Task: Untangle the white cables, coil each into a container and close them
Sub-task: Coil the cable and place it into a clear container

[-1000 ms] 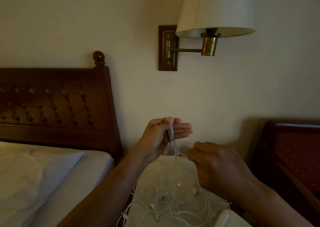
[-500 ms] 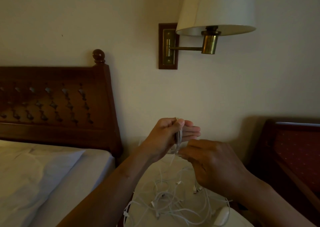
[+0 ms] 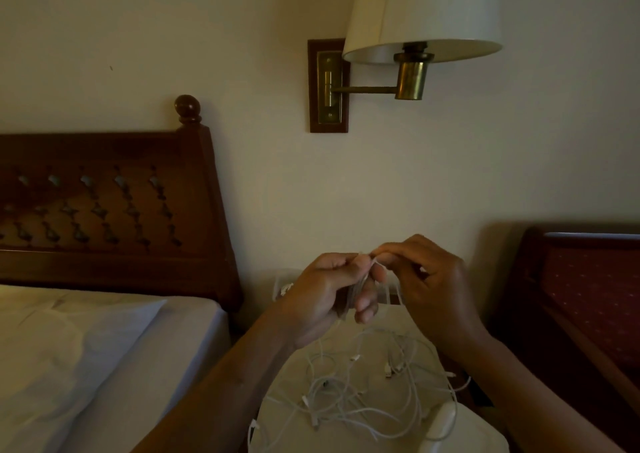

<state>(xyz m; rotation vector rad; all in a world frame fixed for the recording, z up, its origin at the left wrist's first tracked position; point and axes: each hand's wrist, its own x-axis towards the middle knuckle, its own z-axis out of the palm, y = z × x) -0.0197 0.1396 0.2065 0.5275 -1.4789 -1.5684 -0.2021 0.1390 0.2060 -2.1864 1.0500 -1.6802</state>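
Dim bedroom view from a head camera, looking down at two bare hands raised in front of a cream wall. The left hand (image 3: 325, 293) is curled round a gathered length of thin white cable (image 3: 358, 288), apparently several loops, though the low light makes that hard to confirm. The right hand (image 3: 433, 279) meets it at the top, thumb and forefinger pinching the same cable just beside the left thumb.

Below the hands, the other white cables (image 3: 363, 393) lie in a loose knot on a pale-covered bench (image 3: 294, 432), with small plug ends showing among the strands. A bed (image 3: 104, 348) is to the left and a wall lamp (image 3: 415, 20) hangs above.

The cables look light, limp and a little springy, so loops would likely fall open unless pinched. The smooth sheath probably slips through fingers easily, while the hard plug ends are the parts likely to snag. The best hold is judged to be on the sheath just behind a plug, feeding that end through the knot gently rather than pulling hard.
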